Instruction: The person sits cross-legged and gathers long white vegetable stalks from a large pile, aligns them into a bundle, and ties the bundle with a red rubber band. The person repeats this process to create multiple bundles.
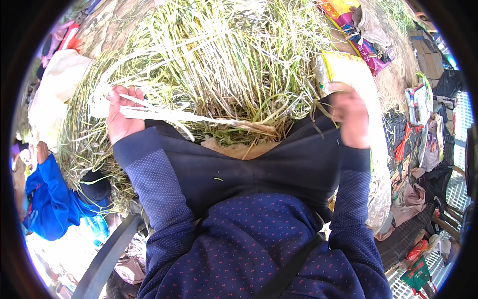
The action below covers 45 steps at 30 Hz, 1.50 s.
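My left hand (125,112) grips a long pale plant stalk (198,118) with white leafy strands. The stalk stretches to the right above my lap and ends in a brownish, dry-looking tip. Over my right knee my right hand (350,114) is blurred. Withered leaf strips (317,116) dangle by its fingers, but whether it holds them is unclear. A large heap of green and straw-coloured stalks (231,71) lies in front of my knees, many of them side by side. Black trousers (254,175) cover my spread legs.
At the left is a person in a blue jacket (52,198) and dark cap, close to the heap. A white and yellow sack (347,67) lies along my right side. Beyond it are purple printed bags (369,56). A curved grey bar (108,258) stands at lower left.
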Each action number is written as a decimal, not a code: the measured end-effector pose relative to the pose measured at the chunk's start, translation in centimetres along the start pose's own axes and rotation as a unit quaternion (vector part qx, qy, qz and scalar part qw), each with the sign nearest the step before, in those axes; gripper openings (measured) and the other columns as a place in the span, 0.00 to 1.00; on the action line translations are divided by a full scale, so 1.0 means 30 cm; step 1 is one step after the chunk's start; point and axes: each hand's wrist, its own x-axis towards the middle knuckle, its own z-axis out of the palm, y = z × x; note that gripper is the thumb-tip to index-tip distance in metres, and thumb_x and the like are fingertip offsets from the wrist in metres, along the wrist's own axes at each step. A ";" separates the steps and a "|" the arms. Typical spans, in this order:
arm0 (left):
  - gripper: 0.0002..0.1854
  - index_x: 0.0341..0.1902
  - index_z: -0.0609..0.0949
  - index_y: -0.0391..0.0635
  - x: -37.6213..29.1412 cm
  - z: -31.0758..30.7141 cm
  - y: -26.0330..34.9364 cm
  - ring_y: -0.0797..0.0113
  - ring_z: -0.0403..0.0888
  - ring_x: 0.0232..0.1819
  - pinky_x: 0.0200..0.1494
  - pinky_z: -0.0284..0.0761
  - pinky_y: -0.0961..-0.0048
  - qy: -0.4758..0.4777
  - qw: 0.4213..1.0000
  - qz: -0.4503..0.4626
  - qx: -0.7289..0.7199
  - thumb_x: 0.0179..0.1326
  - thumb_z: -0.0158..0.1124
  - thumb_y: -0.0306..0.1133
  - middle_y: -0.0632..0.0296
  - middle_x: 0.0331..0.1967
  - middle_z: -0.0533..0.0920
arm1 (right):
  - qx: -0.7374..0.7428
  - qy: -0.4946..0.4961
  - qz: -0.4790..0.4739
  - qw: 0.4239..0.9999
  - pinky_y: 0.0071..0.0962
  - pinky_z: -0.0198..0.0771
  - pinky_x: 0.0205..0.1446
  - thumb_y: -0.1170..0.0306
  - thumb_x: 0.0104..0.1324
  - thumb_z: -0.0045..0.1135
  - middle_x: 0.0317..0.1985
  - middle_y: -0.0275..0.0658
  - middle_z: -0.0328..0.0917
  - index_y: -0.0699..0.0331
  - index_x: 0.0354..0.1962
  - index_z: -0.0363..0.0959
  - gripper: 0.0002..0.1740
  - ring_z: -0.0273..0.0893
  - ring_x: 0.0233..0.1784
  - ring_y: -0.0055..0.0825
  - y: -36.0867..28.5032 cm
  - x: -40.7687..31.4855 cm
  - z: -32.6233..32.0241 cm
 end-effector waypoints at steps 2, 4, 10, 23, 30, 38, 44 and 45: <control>0.15 0.60 0.79 0.51 -0.008 0.041 0.039 0.56 0.80 0.59 0.77 0.69 0.46 -0.053 0.997 -0.001 -0.055 0.77 0.64 0.44 0.69 0.42 0.83 | -0.422 -0.144 -0.314 0.838 0.39 0.79 0.51 0.63 0.67 0.67 0.47 0.45 0.85 0.59 0.55 0.83 0.20 0.84 0.47 0.42 0.277 0.051 0.050; 0.17 0.64 0.79 0.54 -0.028 0.020 0.129 0.61 0.82 0.51 0.71 0.75 0.49 -0.174 0.980 -0.007 -0.100 0.78 0.64 0.44 0.69 0.41 0.83 | -0.490 -0.276 -0.149 0.813 0.47 0.76 0.61 0.60 0.66 0.68 0.51 0.49 0.83 0.59 0.53 0.83 0.20 0.82 0.54 0.50 0.267 0.039 0.209; 0.23 0.71 0.77 0.68 -0.081 0.060 0.099 0.76 0.76 0.30 0.43 0.80 0.70 -0.206 0.976 0.012 -0.063 0.75 0.65 0.52 0.69 0.36 0.81 | -0.404 -0.232 0.069 0.882 0.42 0.79 0.53 0.63 0.72 0.64 0.45 0.47 0.84 0.65 0.49 0.83 0.15 0.83 0.44 0.38 0.378 0.308 0.472; 0.30 0.80 0.71 0.75 -0.144 0.117 -0.268 0.81 0.67 0.25 0.30 0.69 0.79 -0.104 0.973 -0.208 -0.002 0.77 0.67 0.43 0.68 0.38 0.78 | -0.373 -0.019 -0.060 0.926 0.45 0.77 0.59 0.45 0.61 0.73 0.47 0.55 0.88 0.73 0.52 0.81 0.38 0.85 0.48 0.50 0.740 0.541 0.582; 0.20 0.70 0.81 0.60 -0.113 0.089 -0.318 0.80 0.67 0.22 0.26 0.66 0.78 -0.066 0.971 -0.226 -0.029 0.77 0.67 0.40 0.67 0.35 0.78 | 0.020 0.039 0.036 0.998 0.25 0.71 0.36 0.78 0.67 0.69 0.31 0.33 0.84 0.64 0.37 0.86 0.02 0.71 0.27 0.18 0.508 0.506 0.522; 0.16 0.61 0.83 0.45 -0.101 0.080 -0.372 0.82 0.65 0.20 0.23 0.65 0.79 -0.024 0.971 -0.235 0.032 0.77 0.67 0.39 0.69 0.34 0.80 | 0.081 0.044 -0.171 0.981 0.23 0.73 0.47 0.76 0.75 0.61 0.39 0.31 0.82 0.68 0.43 0.81 0.04 0.74 0.40 0.18 0.194 0.281 0.479; 0.12 0.49 0.86 0.43 -0.126 0.117 -0.425 0.80 0.69 0.17 0.18 0.64 0.78 -0.003 0.957 -0.236 0.169 0.71 0.73 0.37 0.64 0.31 0.85 | -0.026 -0.247 -0.074 0.966 0.27 0.77 0.50 0.79 0.74 0.63 0.39 0.35 0.81 0.66 0.53 0.79 0.12 0.77 0.46 0.18 0.314 0.003 0.578; 0.12 0.48 0.85 0.43 -0.130 0.118 -0.431 0.80 0.69 0.17 0.18 0.64 0.77 0.007 0.953 -0.237 0.191 0.70 0.75 0.37 0.64 0.30 0.85 | -0.067 -0.262 -0.107 0.957 0.33 0.78 0.48 0.76 0.70 0.67 0.36 0.41 0.81 0.66 0.48 0.77 0.11 0.82 0.42 0.27 0.311 -0.030 0.590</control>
